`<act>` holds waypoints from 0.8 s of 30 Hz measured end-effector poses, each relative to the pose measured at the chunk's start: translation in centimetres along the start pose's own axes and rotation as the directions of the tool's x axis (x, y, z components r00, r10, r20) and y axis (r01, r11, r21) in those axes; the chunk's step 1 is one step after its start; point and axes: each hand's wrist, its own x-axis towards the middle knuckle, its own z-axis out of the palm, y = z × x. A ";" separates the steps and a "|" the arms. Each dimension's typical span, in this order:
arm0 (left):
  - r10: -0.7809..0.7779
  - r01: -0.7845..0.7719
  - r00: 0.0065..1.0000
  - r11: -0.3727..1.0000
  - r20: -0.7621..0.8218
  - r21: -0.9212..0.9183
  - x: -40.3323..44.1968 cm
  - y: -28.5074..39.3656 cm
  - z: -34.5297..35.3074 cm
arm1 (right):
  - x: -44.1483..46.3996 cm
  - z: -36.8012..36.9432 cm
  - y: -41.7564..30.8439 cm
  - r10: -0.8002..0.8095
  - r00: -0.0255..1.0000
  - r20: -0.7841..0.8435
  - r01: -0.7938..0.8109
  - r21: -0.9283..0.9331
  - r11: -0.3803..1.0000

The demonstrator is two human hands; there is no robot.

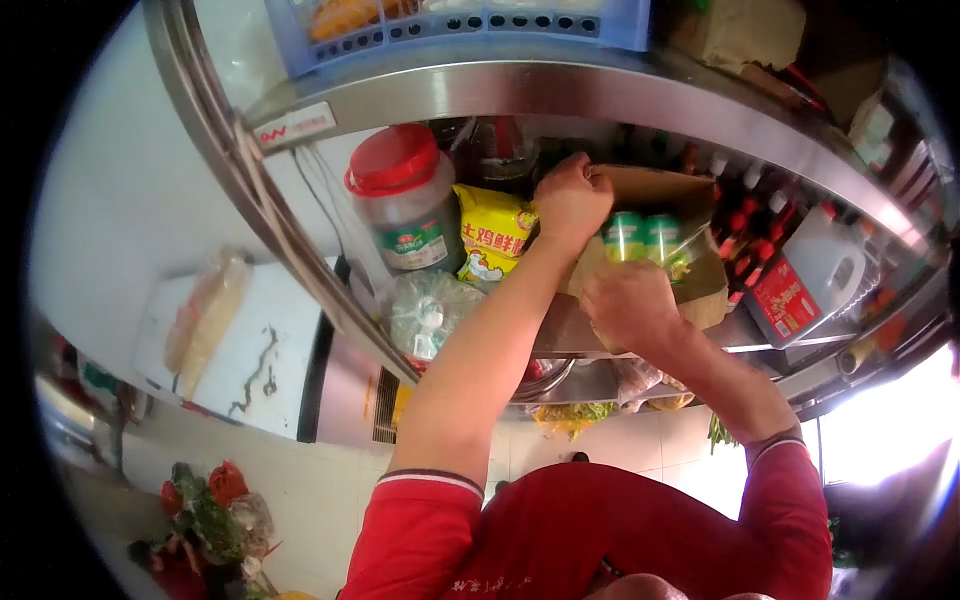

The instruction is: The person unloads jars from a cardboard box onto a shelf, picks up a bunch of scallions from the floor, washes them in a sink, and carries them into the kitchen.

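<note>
An opened cardboard box (650, 184) stands on the middle shelf with two green-and-yellow cans (643, 238) upright inside. My left hand (574, 203) is closed at the box's far left corner, its fingers curled over the cardboard. At the near left edge of the same box, my right hand (632, 302) is closed on the cardboard, though its fingertips are partly hidden. Touching the left wrist's side is a yellow printed bag (490, 230). Left of that bag stands a large clear jar (415, 215) with a red lid.
A metal shelf edge (480, 90) runs above my hands, with a blue crate (460, 38) on top. Right of the box are several red-capped bottles (745, 225) and a grey jug (805, 280). A clear plastic bag (430, 310) sits at the shelf's front left, near my left forearm.
</note>
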 end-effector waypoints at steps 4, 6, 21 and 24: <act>-0.032 0.032 0.999 0.999 0.007 0.042 0.8 -0.6 0.5 | -1.3 0.2 -0.6 0.076 0.996 -0.046 -0.073 0.052 0.996; -0.045 0.044 0.999 0.998 0.007 0.053 1.3 -0.9 0.8 | -1.8 0.3 -1.2 0.140 0.989 -0.053 -0.137 0.054 0.989; -0.153 0.153 0.988 0.988 -0.014 0.027 2.1 -1.7 1.8 | -7.2 4.1 -0.6 0.134 0.966 -0.221 -0.108 0.125 0.986; -0.176 0.176 0.984 0.984 0.029 0.006 2.2 -2.9 2.1 | -7.4 3.4 0.2 0.052 0.987 -0.155 -0.042 0.064 0.997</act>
